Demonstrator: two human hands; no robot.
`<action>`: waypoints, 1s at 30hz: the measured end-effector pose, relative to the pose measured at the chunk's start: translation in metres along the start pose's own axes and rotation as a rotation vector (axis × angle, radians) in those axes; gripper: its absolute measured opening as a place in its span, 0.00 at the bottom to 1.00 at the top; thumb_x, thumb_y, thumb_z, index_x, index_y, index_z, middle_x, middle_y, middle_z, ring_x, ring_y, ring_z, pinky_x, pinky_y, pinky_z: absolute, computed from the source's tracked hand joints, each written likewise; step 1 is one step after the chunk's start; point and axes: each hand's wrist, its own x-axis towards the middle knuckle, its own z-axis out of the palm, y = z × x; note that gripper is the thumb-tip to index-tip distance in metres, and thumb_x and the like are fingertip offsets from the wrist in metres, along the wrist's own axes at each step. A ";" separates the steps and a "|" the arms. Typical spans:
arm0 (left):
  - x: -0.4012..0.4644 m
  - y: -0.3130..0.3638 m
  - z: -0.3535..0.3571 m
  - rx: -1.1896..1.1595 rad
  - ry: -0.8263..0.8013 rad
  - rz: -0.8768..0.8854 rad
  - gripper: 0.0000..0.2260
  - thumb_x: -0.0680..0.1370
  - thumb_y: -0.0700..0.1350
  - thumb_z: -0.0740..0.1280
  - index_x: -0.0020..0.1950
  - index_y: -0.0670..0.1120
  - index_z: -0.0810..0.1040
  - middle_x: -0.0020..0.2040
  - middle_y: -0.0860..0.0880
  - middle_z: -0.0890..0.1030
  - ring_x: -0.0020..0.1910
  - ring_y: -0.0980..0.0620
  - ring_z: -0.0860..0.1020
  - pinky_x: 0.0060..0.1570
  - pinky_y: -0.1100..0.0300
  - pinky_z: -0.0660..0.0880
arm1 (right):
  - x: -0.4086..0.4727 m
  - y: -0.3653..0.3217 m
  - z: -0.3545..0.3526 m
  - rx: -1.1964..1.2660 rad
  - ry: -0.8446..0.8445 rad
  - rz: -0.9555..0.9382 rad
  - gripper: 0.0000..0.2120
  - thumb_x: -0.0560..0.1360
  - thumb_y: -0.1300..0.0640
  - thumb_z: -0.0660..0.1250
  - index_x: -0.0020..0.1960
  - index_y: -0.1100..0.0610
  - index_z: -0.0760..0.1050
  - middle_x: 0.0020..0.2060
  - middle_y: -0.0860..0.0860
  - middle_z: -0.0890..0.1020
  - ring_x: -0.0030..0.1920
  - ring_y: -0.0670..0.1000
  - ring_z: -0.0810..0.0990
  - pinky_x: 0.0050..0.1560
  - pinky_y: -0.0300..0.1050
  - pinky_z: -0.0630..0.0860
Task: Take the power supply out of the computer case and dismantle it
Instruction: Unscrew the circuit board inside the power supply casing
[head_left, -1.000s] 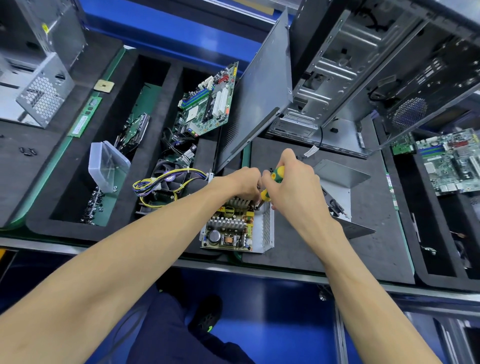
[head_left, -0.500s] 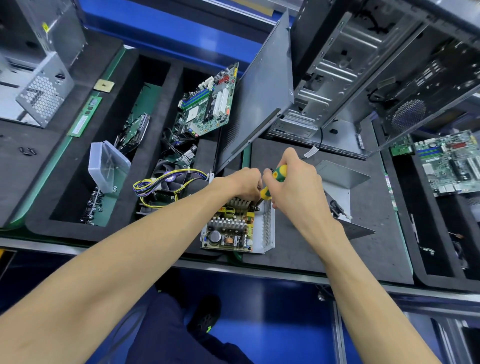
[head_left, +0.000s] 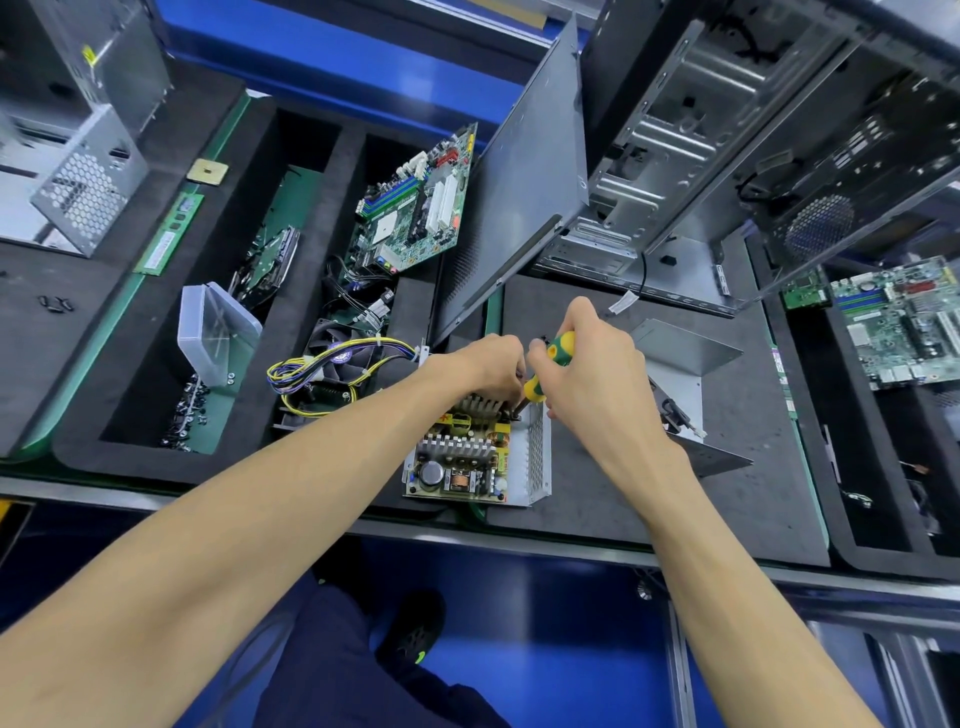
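The opened power supply (head_left: 467, 462) lies on the dark foam mat near the front edge, its circuit board, heat sinks and perforated metal side wall (head_left: 535, 457) exposed. My right hand (head_left: 592, 379) grips a green and yellow screwdriver (head_left: 548, 364), its tip pointing down into the far end of the unit. My left hand (head_left: 488, 369) rests curled on the far end of the board, fingers beside the screwdriver tip; what they hold is hidden. The yellow and black cable bundle (head_left: 332, 374) runs off to the left. The removed metal cover (head_left: 680, 364) lies just right.
The empty computer case (head_left: 701, 156) stands open behind, with a grey side panel (head_left: 519, 197) leaning left of it. Foam bins on the left hold a motherboard (head_left: 415, 202), a fan, a clear plastic box (head_left: 215, 332) and loose screws. Another motherboard (head_left: 904, 322) sits far right.
My right hand has turned slightly on the screwdriver handle, which stays over the same spot. My left hand and the power supply have stayed put.
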 end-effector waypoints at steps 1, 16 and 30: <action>-0.001 0.000 0.000 0.003 -0.003 0.002 0.07 0.72 0.42 0.67 0.46 0.40 0.80 0.35 0.46 0.77 0.32 0.48 0.73 0.40 0.51 0.79 | 0.000 0.000 0.000 -0.002 0.009 -0.006 0.13 0.80 0.52 0.67 0.46 0.56 0.64 0.33 0.50 0.75 0.35 0.59 0.77 0.37 0.49 0.61; -0.010 0.009 -0.007 0.015 0.014 0.004 0.11 0.73 0.38 0.69 0.33 0.43 0.71 0.31 0.47 0.72 0.31 0.47 0.69 0.38 0.51 0.74 | -0.002 -0.003 0.003 -0.041 0.024 -0.038 0.14 0.80 0.51 0.67 0.48 0.54 0.62 0.38 0.49 0.72 0.38 0.59 0.72 0.37 0.50 0.61; -0.015 0.019 -0.014 0.056 -0.084 0.072 0.06 0.75 0.35 0.69 0.51 0.35 0.77 0.47 0.37 0.80 0.49 0.38 0.78 0.55 0.44 0.78 | -0.009 0.004 0.008 0.233 -0.003 0.114 0.13 0.76 0.49 0.72 0.46 0.54 0.69 0.36 0.47 0.76 0.38 0.53 0.76 0.37 0.48 0.70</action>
